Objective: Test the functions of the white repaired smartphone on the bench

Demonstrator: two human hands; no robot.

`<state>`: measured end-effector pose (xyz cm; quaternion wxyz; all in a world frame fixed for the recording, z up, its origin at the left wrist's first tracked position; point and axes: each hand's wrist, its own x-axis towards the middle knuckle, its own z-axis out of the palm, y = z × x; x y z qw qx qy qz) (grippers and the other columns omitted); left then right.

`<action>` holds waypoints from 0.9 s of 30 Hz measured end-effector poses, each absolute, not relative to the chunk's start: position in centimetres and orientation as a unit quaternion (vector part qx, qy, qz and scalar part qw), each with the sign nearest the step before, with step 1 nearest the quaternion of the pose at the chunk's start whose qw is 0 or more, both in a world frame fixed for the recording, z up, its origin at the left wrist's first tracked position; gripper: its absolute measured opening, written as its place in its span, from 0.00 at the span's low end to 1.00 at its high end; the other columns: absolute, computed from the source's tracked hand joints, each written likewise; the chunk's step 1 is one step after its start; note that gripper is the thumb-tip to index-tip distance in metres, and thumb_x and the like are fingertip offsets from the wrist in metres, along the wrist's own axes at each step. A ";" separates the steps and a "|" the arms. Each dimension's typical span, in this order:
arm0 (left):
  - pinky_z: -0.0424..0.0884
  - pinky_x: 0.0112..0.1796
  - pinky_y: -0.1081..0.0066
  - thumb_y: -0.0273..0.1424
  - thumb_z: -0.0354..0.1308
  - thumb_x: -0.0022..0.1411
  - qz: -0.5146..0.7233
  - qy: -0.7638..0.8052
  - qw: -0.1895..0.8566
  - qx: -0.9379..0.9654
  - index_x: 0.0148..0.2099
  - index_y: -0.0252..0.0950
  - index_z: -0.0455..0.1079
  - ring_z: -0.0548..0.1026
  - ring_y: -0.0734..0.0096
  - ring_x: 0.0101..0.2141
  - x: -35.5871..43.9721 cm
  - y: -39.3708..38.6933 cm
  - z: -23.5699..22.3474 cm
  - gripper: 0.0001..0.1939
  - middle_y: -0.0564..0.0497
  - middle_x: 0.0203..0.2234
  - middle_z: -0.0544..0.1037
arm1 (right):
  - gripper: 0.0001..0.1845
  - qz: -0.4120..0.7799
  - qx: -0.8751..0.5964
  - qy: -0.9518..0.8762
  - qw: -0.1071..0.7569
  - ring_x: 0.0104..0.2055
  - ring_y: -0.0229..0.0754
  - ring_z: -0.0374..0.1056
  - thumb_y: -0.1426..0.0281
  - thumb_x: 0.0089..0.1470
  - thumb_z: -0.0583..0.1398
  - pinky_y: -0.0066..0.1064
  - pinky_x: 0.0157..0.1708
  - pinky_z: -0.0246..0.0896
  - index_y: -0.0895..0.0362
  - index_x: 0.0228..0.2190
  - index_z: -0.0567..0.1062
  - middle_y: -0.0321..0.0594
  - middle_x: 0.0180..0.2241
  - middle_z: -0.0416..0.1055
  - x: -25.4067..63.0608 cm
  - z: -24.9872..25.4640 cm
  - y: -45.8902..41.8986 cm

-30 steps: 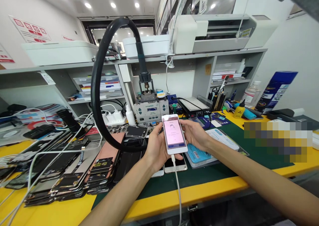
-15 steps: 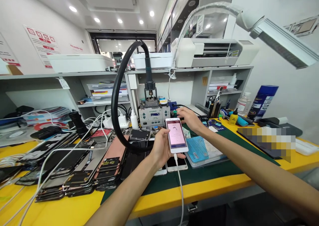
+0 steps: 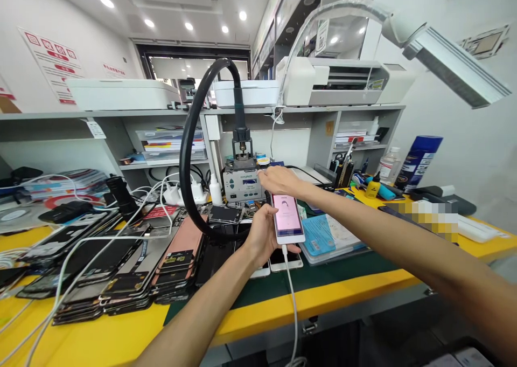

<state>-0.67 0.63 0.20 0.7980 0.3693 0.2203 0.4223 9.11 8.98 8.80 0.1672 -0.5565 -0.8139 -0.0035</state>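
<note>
Left hand [image 3: 262, 235], palm up, forearm entering from below: its grip clasps the white phone [image 3: 288, 219] above the counter [image 3: 258, 324], a cable [image 3: 292, 297] at its lower end. Right hand [image 3: 280, 180], arm slanting inward, hides the phone's top; its grip cannot be told. Half a second earlier, it lay farther right.
</note>
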 end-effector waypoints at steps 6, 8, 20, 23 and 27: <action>0.80 0.29 0.62 0.34 0.45 0.64 0.428 0.210 0.797 0.370 0.60 0.30 0.65 0.79 0.57 0.35 -0.7 0.7 0.0 0.25 0.40 0.38 0.79 | 0.32 -0.014 -0.555 -0.818 0.149 0.52 0.62 0.72 0.60 0.68 0.41 0.47 0.50 0.64 0.65 0.39 0.80 0.63 0.46 0.77 9.0 8.9 8.9; 0.80 0.29 0.62 0.34 0.45 0.64 0.426 0.206 0.797 0.376 0.60 0.30 0.66 0.79 0.57 0.35 -0.7 0.7 -0.1 0.25 0.40 0.38 0.79 | 0.33 -0.014 -0.557 -0.817 0.149 0.52 0.62 0.73 0.59 0.68 0.41 0.47 0.50 0.64 0.65 0.39 0.80 0.63 0.45 0.78 9.0 8.9 9.0; 0.80 0.29 0.62 0.34 0.46 0.64 0.429 0.197 0.804 0.362 0.60 0.30 0.66 0.79 0.57 0.36 -0.6 0.5 0.2 0.25 0.40 0.38 0.79 | 0.35 -0.015 -0.555 -0.813 0.175 0.51 0.61 0.73 0.56 0.69 0.39 0.48 0.51 0.62 0.64 0.39 0.79 0.63 0.45 0.78 8.9 8.2 8.4; 0.80 0.29 0.62 0.34 0.45 0.64 0.430 0.196 0.803 0.362 0.60 0.30 0.66 0.79 0.57 0.35 -0.7 0.5 0.1 0.25 0.40 0.38 0.79 | 0.36 -0.018 -0.558 -0.808 0.186 0.51 0.62 0.73 0.55 0.69 0.39 0.48 0.51 0.62 0.65 0.39 0.79 0.64 0.44 0.78 8.7 8.1 8.3; 0.80 0.33 0.60 0.39 0.45 0.69 0.432 0.188 0.803 0.365 0.61 0.31 0.66 0.80 0.56 0.37 -0.9 0.5 0.2 0.25 0.39 0.41 0.79 | 0.37 -0.021 -0.555 -0.808 0.199 0.49 0.63 0.73 0.55 0.69 0.39 0.49 0.50 0.62 0.65 0.38 0.79 0.64 0.43 0.78 8.7 8.1 8.3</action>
